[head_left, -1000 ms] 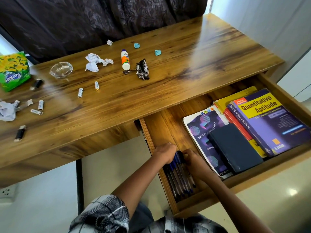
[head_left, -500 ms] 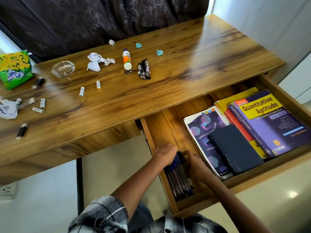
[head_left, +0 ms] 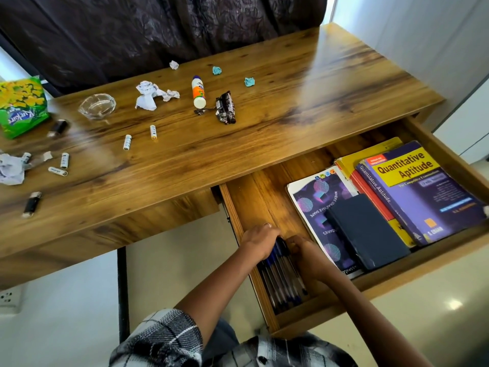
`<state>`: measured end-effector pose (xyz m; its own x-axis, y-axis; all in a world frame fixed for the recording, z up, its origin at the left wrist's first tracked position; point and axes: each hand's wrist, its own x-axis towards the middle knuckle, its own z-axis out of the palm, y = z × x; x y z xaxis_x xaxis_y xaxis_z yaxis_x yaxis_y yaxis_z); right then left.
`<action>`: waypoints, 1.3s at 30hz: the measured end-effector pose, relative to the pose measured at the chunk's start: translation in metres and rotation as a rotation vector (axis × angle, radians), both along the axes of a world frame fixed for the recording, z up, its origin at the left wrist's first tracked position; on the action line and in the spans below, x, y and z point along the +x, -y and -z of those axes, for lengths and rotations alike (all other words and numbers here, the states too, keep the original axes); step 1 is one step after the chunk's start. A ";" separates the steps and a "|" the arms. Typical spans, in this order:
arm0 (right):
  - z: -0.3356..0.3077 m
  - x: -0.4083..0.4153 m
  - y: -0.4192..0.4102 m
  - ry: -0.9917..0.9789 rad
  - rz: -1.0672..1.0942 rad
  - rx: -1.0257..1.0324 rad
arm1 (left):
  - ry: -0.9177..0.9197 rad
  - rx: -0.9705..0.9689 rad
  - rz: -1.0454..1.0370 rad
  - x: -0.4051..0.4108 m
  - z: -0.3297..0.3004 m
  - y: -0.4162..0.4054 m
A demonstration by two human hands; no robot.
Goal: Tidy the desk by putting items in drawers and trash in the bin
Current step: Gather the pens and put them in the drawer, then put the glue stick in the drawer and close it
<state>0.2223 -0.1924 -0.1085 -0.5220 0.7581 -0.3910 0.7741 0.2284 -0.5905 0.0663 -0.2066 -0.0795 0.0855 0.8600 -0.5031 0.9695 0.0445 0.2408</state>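
Pens: bundle of blue-capped clear ballpoint pens [head_left: 281, 280] lying lengthwise in the left front corner of the open wooden drawer [head_left: 254, 202], tips toward the person.
Left hand [head_left: 260, 241]: fingers curled over the cap end of the pens from the left side, gripping them.
Right hand [head_left: 308, 256]: fingers curled round the same cap end from the right; both hands close together on the bundle.
Drawer, other contents: white-and-purple notebook [head_left: 315, 202] just right of the pens, dark navy hardcover book [head_left: 367, 231] lying on it; purple-and-yellow "Quantitative Aptitude" book [head_left: 420, 192] atop red and yellow books at far right.
Desk top: brown wood-grain desk [head_left: 291, 102] carries a white glue bottle with orange label [head_left: 198, 92], black crumpled wrapper [head_left: 225, 108], crumpled white paper [head_left: 148, 95], small teal paper balls [head_left: 249, 81], clear glass ashtray [head_left: 97, 105], white cylindrical batteries [head_left: 127, 142], black USB sticks [head_left: 31, 204].
Far left edge: green-and-yellow snack packet [head_left: 21, 105].
Backdrop: dark patterned curtain [head_left: 158, 30] behind the desk.
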 end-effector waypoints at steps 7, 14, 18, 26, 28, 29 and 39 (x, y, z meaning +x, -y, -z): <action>0.001 -0.002 0.002 -0.021 0.053 -0.021 | -0.031 0.041 0.024 0.000 -0.002 0.004; 0.000 0.001 0.008 0.011 0.123 -0.033 | -0.083 0.114 0.095 0.000 0.001 0.009; -0.006 0.001 0.010 0.028 0.142 -0.034 | -0.093 0.165 0.088 0.000 0.001 0.010; -0.033 -0.022 0.011 -0.177 0.211 0.163 | 0.154 0.434 -0.021 -0.006 -0.005 0.015; -0.039 -0.033 0.009 -0.206 0.209 0.217 | 0.194 0.482 -0.059 -0.014 -0.009 0.019; -0.043 -0.038 0.008 -0.221 0.209 0.229 | 0.212 0.510 -0.077 -0.019 -0.011 0.022; -0.079 -0.121 -0.011 -0.312 0.203 0.382 | 0.224 0.816 -0.197 -0.134 -0.037 0.021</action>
